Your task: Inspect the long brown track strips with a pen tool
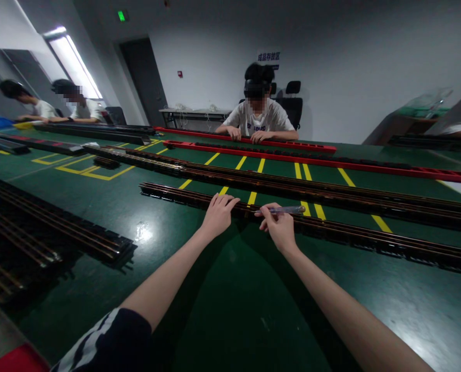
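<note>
A long dark rail (339,231) with thin coppery strips along it lies across the green table in front of me. My left hand (218,213) is over this rail, fingers bent across it and closed on it; the far fingertips are partly hidden. Just to its right, my right hand (279,227) pinches a clear pen (287,210), whose tip end points left, down at the rail. The pen lies nearly level above the rail, and its very tip is too small to make out.
Behind lie more dark rails (254,178) and a red rail (370,164). Several dark rails (52,217) are stacked at left. Yellow tape lines (308,173) mark the green table (234,310). Across it, a person (259,116) has both hands on another red rail (292,144).
</note>
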Available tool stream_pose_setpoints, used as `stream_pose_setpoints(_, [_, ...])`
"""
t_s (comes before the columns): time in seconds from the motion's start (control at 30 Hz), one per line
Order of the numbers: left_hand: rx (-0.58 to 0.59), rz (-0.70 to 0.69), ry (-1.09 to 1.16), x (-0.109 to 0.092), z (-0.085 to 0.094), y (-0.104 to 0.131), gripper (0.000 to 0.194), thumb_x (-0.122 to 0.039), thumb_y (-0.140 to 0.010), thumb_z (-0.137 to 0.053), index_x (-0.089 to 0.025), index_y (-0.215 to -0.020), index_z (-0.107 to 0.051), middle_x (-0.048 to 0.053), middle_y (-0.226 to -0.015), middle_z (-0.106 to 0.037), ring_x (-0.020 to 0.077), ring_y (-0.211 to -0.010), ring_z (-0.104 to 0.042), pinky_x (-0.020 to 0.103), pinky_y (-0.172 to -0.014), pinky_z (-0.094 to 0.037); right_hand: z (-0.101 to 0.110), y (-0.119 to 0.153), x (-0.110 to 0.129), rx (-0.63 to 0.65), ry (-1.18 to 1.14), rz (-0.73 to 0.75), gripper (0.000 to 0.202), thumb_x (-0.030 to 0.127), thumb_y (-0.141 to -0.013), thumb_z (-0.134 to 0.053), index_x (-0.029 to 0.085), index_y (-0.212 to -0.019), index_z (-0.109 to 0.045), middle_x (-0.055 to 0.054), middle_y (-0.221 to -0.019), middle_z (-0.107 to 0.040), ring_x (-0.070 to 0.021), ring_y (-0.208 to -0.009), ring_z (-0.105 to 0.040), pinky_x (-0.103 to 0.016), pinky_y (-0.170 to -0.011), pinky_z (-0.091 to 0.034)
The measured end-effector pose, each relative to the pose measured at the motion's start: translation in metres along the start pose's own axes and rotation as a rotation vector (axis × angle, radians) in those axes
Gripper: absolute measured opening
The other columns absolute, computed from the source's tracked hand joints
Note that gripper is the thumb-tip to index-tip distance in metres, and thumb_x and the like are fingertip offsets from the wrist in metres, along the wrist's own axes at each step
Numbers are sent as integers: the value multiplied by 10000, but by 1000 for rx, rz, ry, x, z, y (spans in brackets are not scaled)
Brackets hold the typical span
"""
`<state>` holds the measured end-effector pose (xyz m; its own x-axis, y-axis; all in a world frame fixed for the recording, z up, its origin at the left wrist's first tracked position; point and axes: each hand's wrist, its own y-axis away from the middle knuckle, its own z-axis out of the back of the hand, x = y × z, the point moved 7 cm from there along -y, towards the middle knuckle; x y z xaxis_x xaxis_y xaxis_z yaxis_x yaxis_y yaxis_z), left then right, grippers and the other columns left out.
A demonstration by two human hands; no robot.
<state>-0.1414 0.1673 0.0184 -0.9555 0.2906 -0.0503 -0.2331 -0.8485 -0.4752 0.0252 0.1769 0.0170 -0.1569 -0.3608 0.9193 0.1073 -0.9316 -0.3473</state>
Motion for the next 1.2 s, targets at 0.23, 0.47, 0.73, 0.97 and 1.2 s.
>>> stream_pose_setpoints(0.23, [14, -11, 46, 1, -1, 0, 517, -17, -833, -327, -191, -1274, -534, 76, -1269, -596, 205, -1262, -486, 457, -1139, -304, 4, 2, 3, -52, -28, -11, 375, 549, -813, -561, 179, -758, -586, -84, -751, -724, -131, -434, -590, -244, -415, -465])
stream_pose_setpoints(0.47, [-3, 8, 34, 1, -2, 1, 494, -48, -824, -366, -188, -1263, -543, 84, -1289, -595, 211, -1269, -490, 462, -1137, -318, 8, 5, 2, -92, -81, -44, 331, 500, -810, -577, 174, -757, -592, -75, -725, -714, -127, -431, -579, -237, -417, -455])
stream_pose_setpoints(0.73, [-15, 26, 57, -14, -2, -2, 430, -153, -807, -467, -130, -1228, -553, 128, -1274, -600, 258, -1258, -492, 482, -1149, -286, 11, 3, -4, -110, -106, -45, 324, 498, -798, -587, 178, -752, -584, -71, -710, -718, -127, -415, -568, -240, -424, -449])
stream_pose_setpoints(0.97, [-15, 46, 86, -26, -2, -10, 301, -191, -827, -503, -153, -1112, -594, 97, -1123, -652, 234, -1089, -570, 437, -1078, -363, 13, 3, -5, -47, -157, -78, 317, 505, -777, -604, 189, -762, -577, -64, -746, -723, -118, -423, -570, -227, -415, -432])
stream_pose_setpoints(1.2, [-32, 45, 2, -28, -6, -12, 244, -206, -875, -464, -163, -1076, -596, 80, -1071, -642, 240, -1037, -553, 421, -1014, -396, 16, 4, -10, 55, -218, -162, 327, 505, -746, -645, 188, -802, -586, -65, -818, -733, -111, -470, -601, -211, -430, -444])
